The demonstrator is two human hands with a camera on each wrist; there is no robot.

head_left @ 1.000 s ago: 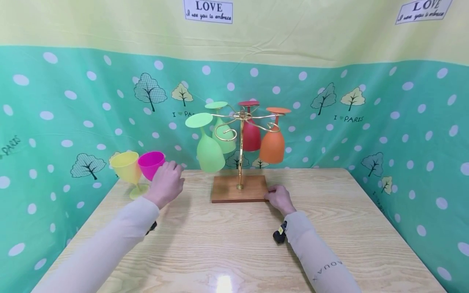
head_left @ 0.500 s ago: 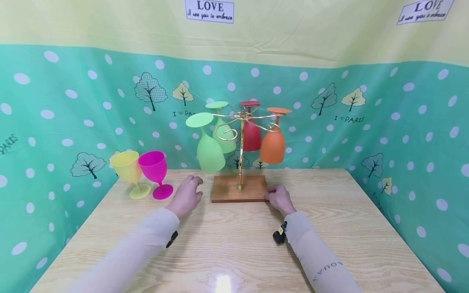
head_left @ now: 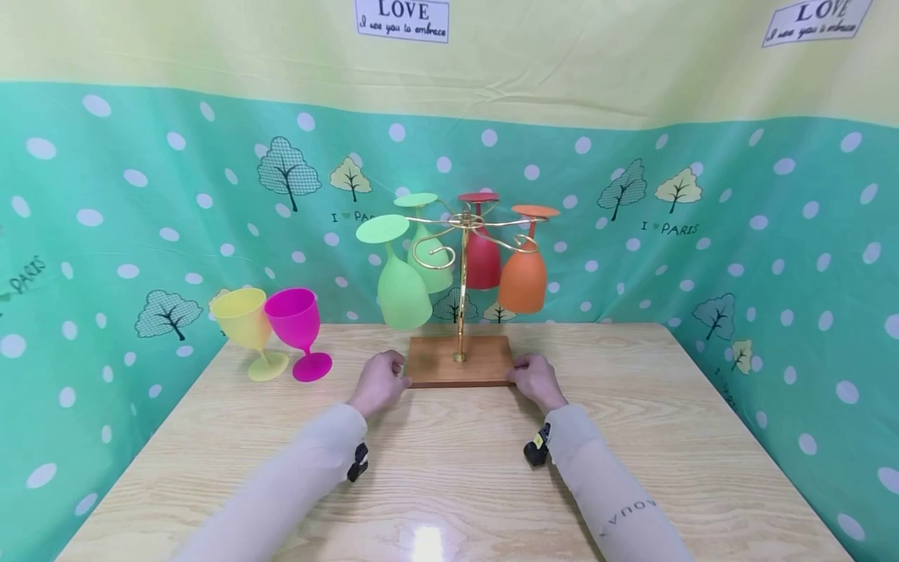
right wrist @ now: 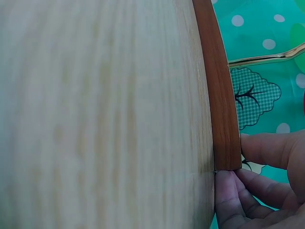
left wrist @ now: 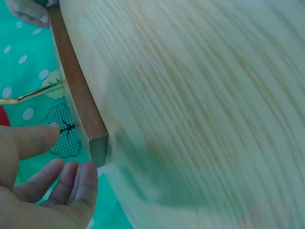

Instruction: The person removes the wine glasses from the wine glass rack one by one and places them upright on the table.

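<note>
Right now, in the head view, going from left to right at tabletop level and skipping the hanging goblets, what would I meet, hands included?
Yellow goblet → magenta goblet → left hand → wooden base of the goblet stand → right hand.

Smooth wooden base [head_left: 437, 361], polished gold-toned metal stem [head_left: 463, 281], goblets [head_left: 405, 297] in what looks like matt plastic, wood-grained tabletop [head_left: 449, 453] catching a glossy glare, creased cloth backdrop [head_left: 653, 94].
</note>
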